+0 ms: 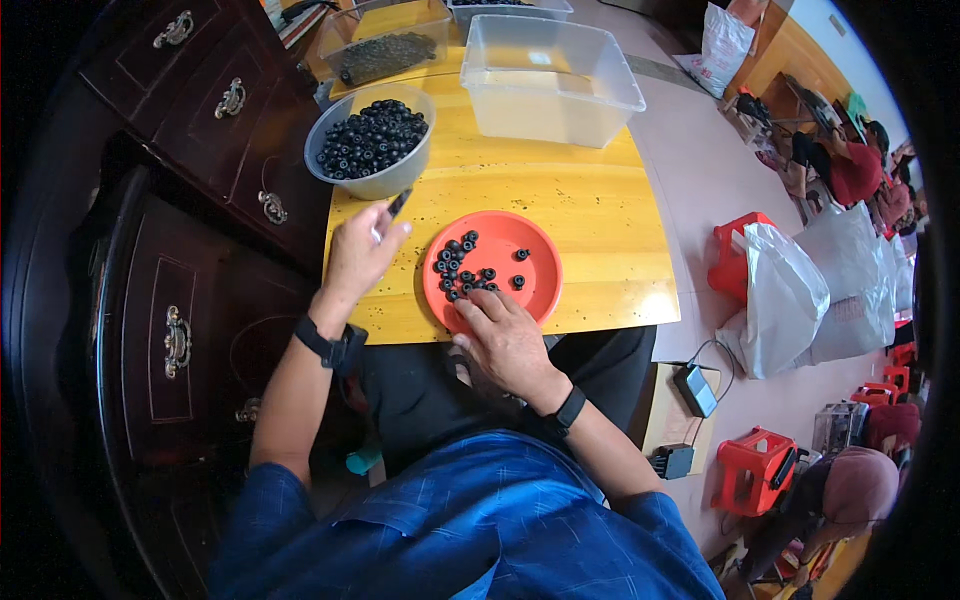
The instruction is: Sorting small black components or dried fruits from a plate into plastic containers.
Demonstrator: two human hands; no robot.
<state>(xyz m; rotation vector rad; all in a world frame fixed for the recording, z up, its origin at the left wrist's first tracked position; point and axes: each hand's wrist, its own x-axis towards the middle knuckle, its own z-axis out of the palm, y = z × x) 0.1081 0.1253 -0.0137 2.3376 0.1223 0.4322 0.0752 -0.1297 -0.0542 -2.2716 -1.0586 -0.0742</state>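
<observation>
My left hand (366, 250) is closed around a small dark tool (399, 203) with a narrow tip, its exact kind unclear. It hovers left of a round orange-red plate (545, 245). Small black ring-shaped parts (452, 262) with a hole in the middle lie on the plate, most of them in its left half. Over the plate's near rim reaches my right hand (510, 345), fingers stretched out, the fingertips at a few of the parts and the thumb apart. Beyond my left hand stands a clear round tub (425, 150) heaped with the same black parts (370, 140).
An empty-looking clear rectangular bin (560, 110) stands at the table's far right. Another clear bin (335, 40) holds dark bits. Dark crumbs dot the yellow table (600, 220). Dark wooden drawers (215, 110) flank the left; red stools (755, 470), plastic bags (785, 300) and other people are at right.
</observation>
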